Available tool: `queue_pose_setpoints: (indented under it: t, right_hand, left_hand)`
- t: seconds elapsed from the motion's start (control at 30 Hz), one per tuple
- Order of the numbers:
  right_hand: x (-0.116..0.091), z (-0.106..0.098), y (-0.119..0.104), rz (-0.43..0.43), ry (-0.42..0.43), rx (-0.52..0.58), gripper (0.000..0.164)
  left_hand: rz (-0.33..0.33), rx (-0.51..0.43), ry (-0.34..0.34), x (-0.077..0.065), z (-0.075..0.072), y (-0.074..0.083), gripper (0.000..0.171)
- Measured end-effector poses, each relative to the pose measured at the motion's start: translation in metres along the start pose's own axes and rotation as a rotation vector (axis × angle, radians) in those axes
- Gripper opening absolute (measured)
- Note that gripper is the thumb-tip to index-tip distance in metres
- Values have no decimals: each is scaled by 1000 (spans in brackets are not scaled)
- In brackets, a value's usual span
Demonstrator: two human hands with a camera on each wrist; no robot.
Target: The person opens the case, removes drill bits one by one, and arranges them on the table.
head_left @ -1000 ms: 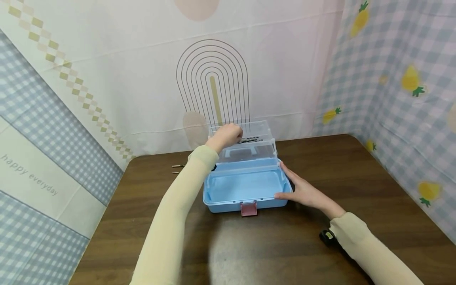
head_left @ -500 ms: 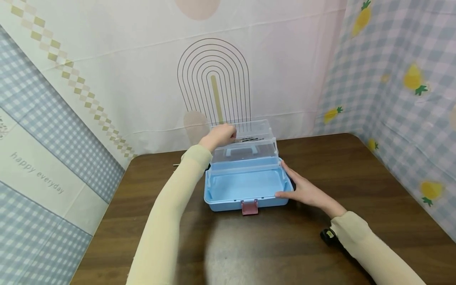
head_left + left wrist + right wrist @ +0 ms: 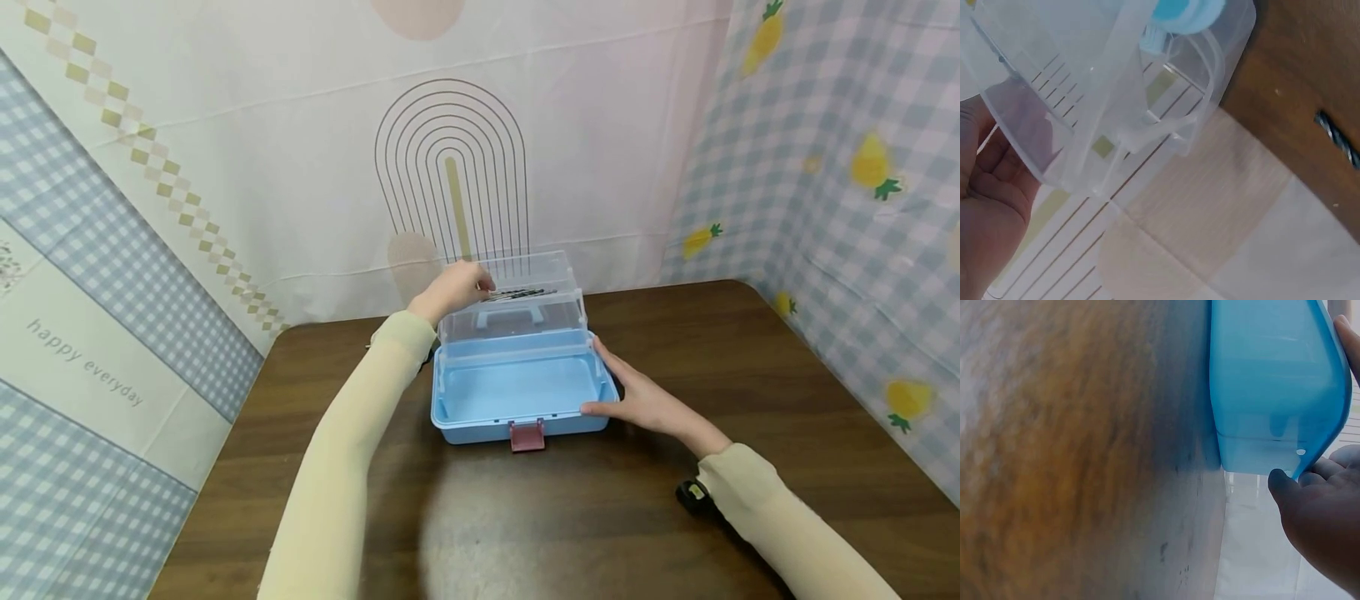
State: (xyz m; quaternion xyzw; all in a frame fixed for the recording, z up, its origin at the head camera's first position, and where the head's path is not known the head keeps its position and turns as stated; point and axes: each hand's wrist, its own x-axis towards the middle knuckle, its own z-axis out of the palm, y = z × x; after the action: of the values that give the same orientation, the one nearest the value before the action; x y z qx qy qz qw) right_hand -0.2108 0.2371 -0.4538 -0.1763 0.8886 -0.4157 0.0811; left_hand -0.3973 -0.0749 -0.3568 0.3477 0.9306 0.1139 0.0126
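A light blue plastic toolbox (image 3: pixel 517 390) stands open on the table, its red latch (image 3: pixel 527 435) hanging at the front. Behind the base rises a clear tray (image 3: pixel 525 321) with a pale blue handle seen through it. Several drill bits (image 3: pixel 525 293) lie in the clear part at the back. My left hand (image 3: pixel 456 287) is at their left ends, fingers bent; whether it pinches them is hidden. In the left wrist view, that hand's fingers (image 3: pixel 1010 150) sit behind clear plastic. My right hand (image 3: pixel 645 404) grips the toolbox's right end, with the thumb (image 3: pixel 1282 484) at the rim.
Another drill bit (image 3: pixel 1338 139) lies on the dark wooden table (image 3: pixel 675 350), left of the toolbox. A patterned cloth (image 3: pixel 600 150) hangs close behind the table. A small black device (image 3: pixel 692 493) is at the right cuff.
My left hand has shifted left along the drill bits, which stay in place, and its fingers have loosened from a tighter curl. The right hand keeps its hold on the toolbox.
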Motion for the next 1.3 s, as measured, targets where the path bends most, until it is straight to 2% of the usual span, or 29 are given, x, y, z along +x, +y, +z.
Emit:
queue_pose_setpoints:
  t: [0.2,0.3,0.47,0.67,1.3]
  right_hand:
    - [0,0,2,2,0,-1,113]
    - [1,0,3,5,4,-4,113]
    - [1,0,3,6,2,-3,113]
    - [0,1,3,9,0,-5,113]
    - [0,1,4,3,8,-18,112]
  left_hand:
    - [-15,-194,58,-3,6,-10,17]
    - [-26,-240,100,-5,10,-12,15]
    - [-47,-256,166,-6,17,-11,14]
    - [-71,-260,212,-7,24,-10,15]
    - [-97,-332,264,-8,25,-9,16]
